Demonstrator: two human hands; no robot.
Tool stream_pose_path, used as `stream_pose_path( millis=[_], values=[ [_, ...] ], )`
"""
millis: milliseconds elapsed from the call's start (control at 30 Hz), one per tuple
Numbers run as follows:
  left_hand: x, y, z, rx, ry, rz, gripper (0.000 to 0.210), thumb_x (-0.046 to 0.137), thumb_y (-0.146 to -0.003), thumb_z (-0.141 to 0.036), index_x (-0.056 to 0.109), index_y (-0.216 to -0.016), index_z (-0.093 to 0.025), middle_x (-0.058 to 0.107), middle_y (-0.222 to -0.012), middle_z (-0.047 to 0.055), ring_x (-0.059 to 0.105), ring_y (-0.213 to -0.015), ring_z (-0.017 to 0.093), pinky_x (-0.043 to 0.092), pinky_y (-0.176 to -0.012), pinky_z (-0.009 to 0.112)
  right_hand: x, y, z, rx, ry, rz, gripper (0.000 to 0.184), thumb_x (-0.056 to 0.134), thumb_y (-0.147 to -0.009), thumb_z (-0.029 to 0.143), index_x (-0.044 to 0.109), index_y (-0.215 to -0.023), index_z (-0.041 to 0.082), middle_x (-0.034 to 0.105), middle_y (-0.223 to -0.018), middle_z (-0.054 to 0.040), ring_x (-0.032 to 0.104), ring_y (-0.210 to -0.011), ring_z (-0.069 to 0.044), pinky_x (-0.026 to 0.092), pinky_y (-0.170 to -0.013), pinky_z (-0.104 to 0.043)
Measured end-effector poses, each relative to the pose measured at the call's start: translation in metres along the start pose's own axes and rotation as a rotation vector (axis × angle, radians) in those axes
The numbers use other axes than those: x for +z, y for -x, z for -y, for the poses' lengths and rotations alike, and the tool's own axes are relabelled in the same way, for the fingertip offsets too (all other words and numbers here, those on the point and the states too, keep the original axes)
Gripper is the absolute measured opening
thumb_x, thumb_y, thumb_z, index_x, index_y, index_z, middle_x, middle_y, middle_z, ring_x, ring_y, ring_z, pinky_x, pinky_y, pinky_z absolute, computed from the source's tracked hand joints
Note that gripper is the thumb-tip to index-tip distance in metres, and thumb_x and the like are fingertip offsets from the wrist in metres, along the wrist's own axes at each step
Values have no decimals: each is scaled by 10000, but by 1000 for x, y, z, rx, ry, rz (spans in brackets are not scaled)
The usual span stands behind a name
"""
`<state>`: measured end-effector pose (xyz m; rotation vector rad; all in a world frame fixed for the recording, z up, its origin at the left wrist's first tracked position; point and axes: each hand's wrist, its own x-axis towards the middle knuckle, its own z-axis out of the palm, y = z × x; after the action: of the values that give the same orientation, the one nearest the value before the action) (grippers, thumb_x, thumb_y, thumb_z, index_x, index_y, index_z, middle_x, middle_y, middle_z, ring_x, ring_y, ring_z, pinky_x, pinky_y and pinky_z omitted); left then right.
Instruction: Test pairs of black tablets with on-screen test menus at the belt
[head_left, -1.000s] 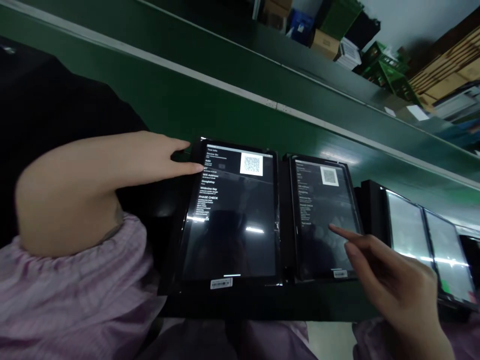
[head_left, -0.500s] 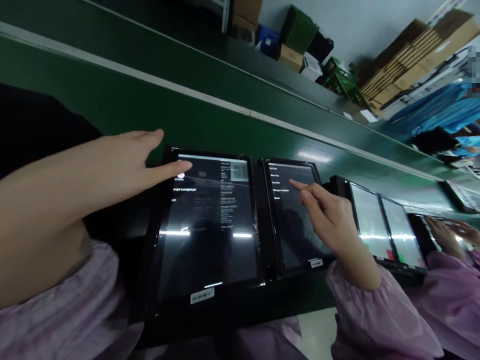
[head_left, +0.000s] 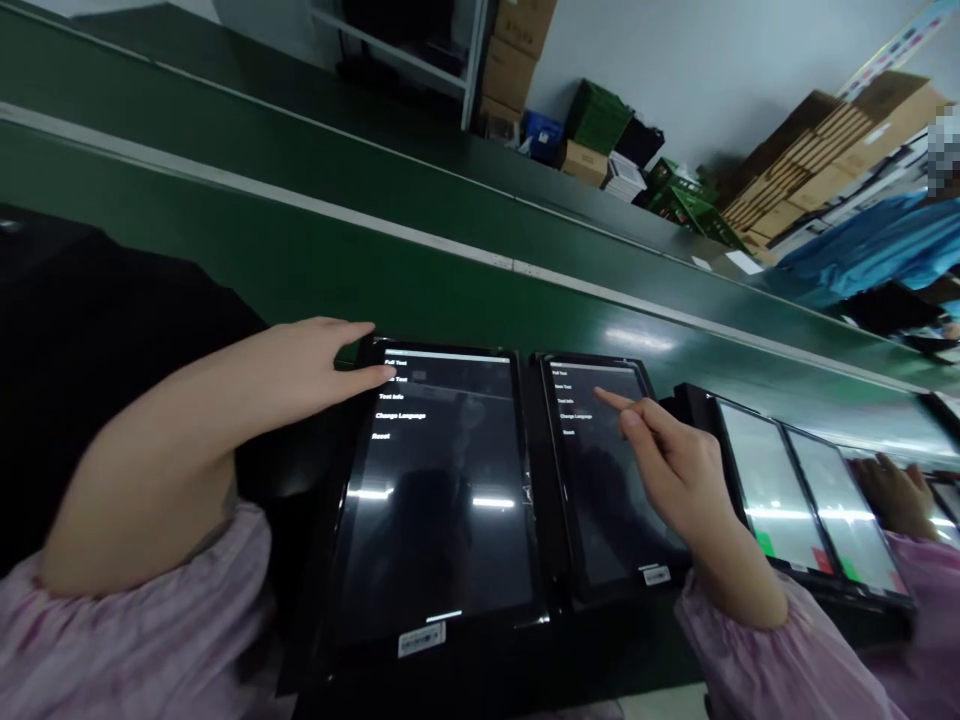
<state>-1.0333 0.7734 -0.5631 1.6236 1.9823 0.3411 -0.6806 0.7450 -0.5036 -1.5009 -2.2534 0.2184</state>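
Two tablets in dark casings lie side by side before me, each with a white text menu on a black screen. Over the upper left corner of the left tablet (head_left: 442,500) reaches my left hand (head_left: 315,365). Its thumb is at the menu lines, apart from the fingers beyond the edge; it holds nothing. Above the right tablet (head_left: 600,510) is my right hand (head_left: 675,455), index finger stretched towards the menu and the other fingers curled. It grips nothing; whether the fingertip touches the glass I cannot tell. A barcode label (head_left: 421,639) sits at the left tablet's lower edge.
Further right lie two tablets with pale screens (head_left: 765,480) and green and red corners. A co-worker's hand (head_left: 892,490) is beyond them. A green conveyor bench (head_left: 420,280) runs across. Cardboard boxes (head_left: 825,150) and green crates (head_left: 596,115) stand behind; black material (head_left: 112,330) lies left.
The left tablet's screen has gone from overlapping text with an info column to a plain menu. The view has shifted, so both tablets sit lower and further right; both hands stay over them.
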Motion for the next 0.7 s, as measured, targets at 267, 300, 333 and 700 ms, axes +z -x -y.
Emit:
stream_pose_path(
  millis=[267, 300, 333, 700],
  values=[
    [6, -10, 23, -6, -60, -42, 1117, 493, -726, -792, 415, -1606, -109, 492, -1635, 165, 587, -1376, 408, 376, -1223, 538, -5, 11, 0, 60, -62, 20, 409, 445, -1067, 405, 648, -782, 193, 767, -788, -66, 299, -421, -76, 272, -432, -258],
    [6, -10, 26, -7, -51, -47, 1183, 449, -671, -833, 424, -1597, -96, 504, -1622, 176, 597, -1355, 425, 372, -1220, 558, -5, 12, -1, 56, -60, 39, 410, 442, -1067, 405, 671, -804, 189, 731, -709, -45, 300, -419, -80, 267, -433, -257],
    [7, -10, 27, -10, -40, -43, 1229, 417, -626, -857, 443, -1582, -86, 513, -1612, 183, 591, -1359, 439, 365, -1221, 567, -5, 13, -1, 52, -59, 58, 410, 440, -1067, 401, 690, -825, 184, 701, -664, -30, 304, -418, -82, 263, -433, -256],
    [6, -6, 22, -46, 74, 17, 1213, 489, -486, -890, 599, -1434, -141, 594, -1541, 163, 559, -1403, 427, 384, -1224, 511, 1, 13, -7, 39, -64, 126, 374, 443, -1058, 367, 675, -821, 194, 795, -855, -71, 327, -415, -79, 284, -402, -248]
  ],
)
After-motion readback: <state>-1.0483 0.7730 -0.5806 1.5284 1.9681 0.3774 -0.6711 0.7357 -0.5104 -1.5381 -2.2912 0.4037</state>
